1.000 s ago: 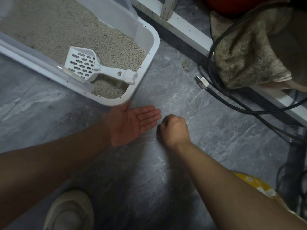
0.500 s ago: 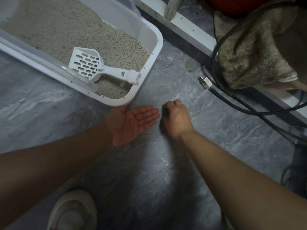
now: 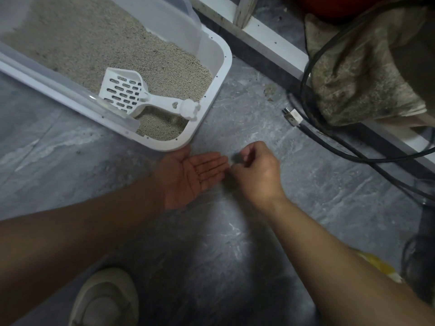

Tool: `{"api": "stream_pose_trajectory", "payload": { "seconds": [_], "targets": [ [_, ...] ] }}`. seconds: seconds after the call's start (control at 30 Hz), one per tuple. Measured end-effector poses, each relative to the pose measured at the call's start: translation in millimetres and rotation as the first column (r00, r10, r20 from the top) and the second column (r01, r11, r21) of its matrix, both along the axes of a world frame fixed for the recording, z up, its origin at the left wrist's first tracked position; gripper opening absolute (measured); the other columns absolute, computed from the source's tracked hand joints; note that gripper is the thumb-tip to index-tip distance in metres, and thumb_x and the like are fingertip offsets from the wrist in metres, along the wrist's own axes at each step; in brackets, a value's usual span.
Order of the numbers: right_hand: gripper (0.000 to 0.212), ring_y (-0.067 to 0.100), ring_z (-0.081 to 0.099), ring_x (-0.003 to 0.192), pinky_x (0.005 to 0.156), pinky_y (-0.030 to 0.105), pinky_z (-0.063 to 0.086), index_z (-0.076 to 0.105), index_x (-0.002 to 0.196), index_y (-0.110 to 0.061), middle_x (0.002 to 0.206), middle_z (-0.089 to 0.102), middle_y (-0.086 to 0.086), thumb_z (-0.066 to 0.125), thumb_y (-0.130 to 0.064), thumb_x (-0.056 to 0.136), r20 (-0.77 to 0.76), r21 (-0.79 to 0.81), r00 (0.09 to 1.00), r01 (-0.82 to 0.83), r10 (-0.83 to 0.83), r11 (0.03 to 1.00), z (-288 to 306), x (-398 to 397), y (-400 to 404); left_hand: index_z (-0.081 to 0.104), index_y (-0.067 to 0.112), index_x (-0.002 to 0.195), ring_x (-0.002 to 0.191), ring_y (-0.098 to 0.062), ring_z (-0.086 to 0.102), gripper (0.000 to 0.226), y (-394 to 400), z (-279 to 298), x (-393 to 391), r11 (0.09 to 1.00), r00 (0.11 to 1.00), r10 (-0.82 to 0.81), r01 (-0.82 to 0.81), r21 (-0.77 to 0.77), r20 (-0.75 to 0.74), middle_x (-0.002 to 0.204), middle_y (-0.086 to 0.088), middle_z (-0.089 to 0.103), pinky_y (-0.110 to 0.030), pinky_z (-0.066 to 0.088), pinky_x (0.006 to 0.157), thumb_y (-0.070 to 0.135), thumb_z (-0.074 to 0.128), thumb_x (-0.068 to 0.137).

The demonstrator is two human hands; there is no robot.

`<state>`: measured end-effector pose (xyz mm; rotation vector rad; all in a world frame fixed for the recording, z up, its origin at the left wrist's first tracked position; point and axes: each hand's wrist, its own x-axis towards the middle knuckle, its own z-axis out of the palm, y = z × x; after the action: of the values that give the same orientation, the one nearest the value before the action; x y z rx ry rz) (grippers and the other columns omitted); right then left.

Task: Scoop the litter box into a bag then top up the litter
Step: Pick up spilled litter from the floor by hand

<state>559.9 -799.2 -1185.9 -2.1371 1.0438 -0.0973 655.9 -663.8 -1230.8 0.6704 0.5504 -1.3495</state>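
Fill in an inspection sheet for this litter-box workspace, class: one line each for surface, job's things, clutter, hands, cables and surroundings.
Surface: grey marbled floor, a few stray litter grains near the box.
Job's things: white litter box filled with pale litter; slotted white scoop lying in it, handle toward the near corner. No bag clearly seen.
Clutter: dirty beige cloth at upper right; yellow patterned item partly hidden by the right forearm.
Hands: left hand open, palm up, a few grains on it; right hand curled, fingertips pinched beside it.
Cables: black cables looping on the floor, loose plug.
Surroundings: white frame rail; shoe at bottom.
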Motion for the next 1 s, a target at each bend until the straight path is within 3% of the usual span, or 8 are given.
{"api": "stream_pose_trajectory", "payload": {
  "seconds": [0.13,0.3,0.33,0.4,0.47,0.67,0.9,1.0],
  "targets": [
    [0.025,0.003,0.064,0.064,0.059,0.016,0.05,0.056,0.08,-0.022,0.074,0.07,-0.008,0.076,-0.008,0.077,0.1,0.275,0.993,-0.087,0.061,0.957,31.9,0.9,44.1,0.057,-0.009,0.126,0.097,-0.032,0.069,0.072,-6.2,6.0,-7.3,0.993,0.993,-0.116,0.115,0.032,0.034,0.112,-0.023,0.068,-0.043,0.048,0.095,0.051,0.022,0.103],
    [0.03,0.004,0.063,0.076,0.07,0.018,0.051,0.055,0.076,-0.035,0.081,0.065,-0.011,0.072,-0.013,0.085,0.087,0.216,0.985,-0.167,0.151,0.962,28.9,-2.5,51.8,0.06,-0.008,0.13,0.133,-0.038,0.052,0.072,-9.9,12.1,-8.0,0.99,0.989,-0.138,0.138,0.005,0.054,0.141,-0.028,0.054,-0.045,0.043,0.106,0.048,0.022,0.104],
    [0.025,0.003,0.063,0.076,0.07,0.018,0.052,0.057,0.077,-0.034,0.081,0.065,-0.01,0.074,-0.017,0.086,0.104,0.221,0.984,-0.161,0.141,0.962,30.3,-3.2,50.4,0.063,-0.006,0.127,0.13,-0.039,0.054,0.072,-9.8,14.6,-7.3,0.989,0.987,-0.148,0.148,0.004,0.071,0.138,-0.03,0.055,-0.044,0.045,0.105,0.048,0.022,0.104],
    [0.015,0.002,0.065,0.077,0.068,0.015,0.052,0.062,0.084,-0.029,0.088,0.067,-0.008,0.077,-0.025,0.085,0.139,0.24,0.985,-0.136,0.104,0.961,34.5,-5.3,45.6,0.073,-0.004,0.109,0.1,-0.034,0.072,0.072,-10.7,15.6,-7.5,0.988,0.984,-0.156,0.155,0.011,0.088,0.109,-0.028,0.07,-0.037,0.059,0.084,0.048,0.023,0.104],
    [0.017,0.002,0.064,0.078,0.067,0.011,0.05,0.063,0.088,-0.025,0.096,0.065,-0.004,0.077,-0.019,0.082,0.144,0.226,0.986,-0.117,0.086,0.967,35.4,-7.4,38.1,0.076,-0.001,0.101,0.082,-0.026,0.075,0.07,-11.8,15.6,-8.7,0.989,0.986,-0.151,0.15,0.008,0.075,0.095,-0.019,0.075,-0.032,0.061,0.07,0.045,0.024,0.104],
    [0.033,0.01,0.052,0.071,0.067,0.018,0.045,0.059,0.089,-0.026,0.09,0.058,0.003,0.068,0.002,0.075,0.069,-0.017,0.997,-0.042,0.043,0.999,38.6,-14.6,-14.8,0.064,-0.01,0.122,0.116,-0.034,0.066,0.061,-17.8,26.7,-12.1,0.996,0.995,-0.086,0.085,0.029,0.056,0.127,-0.028,0.064,-0.043,0.053,0.1,0.04,0.034,0.103],
    [0.014,0.012,0.061,0.08,0.065,0.001,0.035,0.073,0.102,-0.015,0.096,0.067,0.0,0.064,-0.014,0.091,-0.113,-0.023,0.988,-0.106,0.103,0.994,146.6,-27.9,-45.7,0.055,-0.01,0.13,0.119,-0.038,0.064,0.059,-19.7,149.2,0.4,0.993,0.992,-0.112,0.109,0.035,0.066,0.13,-0.028,0.062,-0.046,0.053,0.099,0.039,0.034,0.104],
    [0.023,0.022,0.062,0.079,0.071,0.02,0.045,0.07,0.08,-0.019,0.078,0.069,0.001,0.057,-0.032,0.094,-0.142,-0.006,0.986,-0.092,0.09,0.996,212.1,-30.4,-29.2,0.055,-0.01,0.13,0.119,-0.038,0.063,0.058,-12.2,238.6,10.7,0.997,0.995,-0.081,0.08,0.018,0.066,0.131,-0.028,0.062,-0.048,0.053,0.098,0.038,0.036,0.104]
  ]
}}
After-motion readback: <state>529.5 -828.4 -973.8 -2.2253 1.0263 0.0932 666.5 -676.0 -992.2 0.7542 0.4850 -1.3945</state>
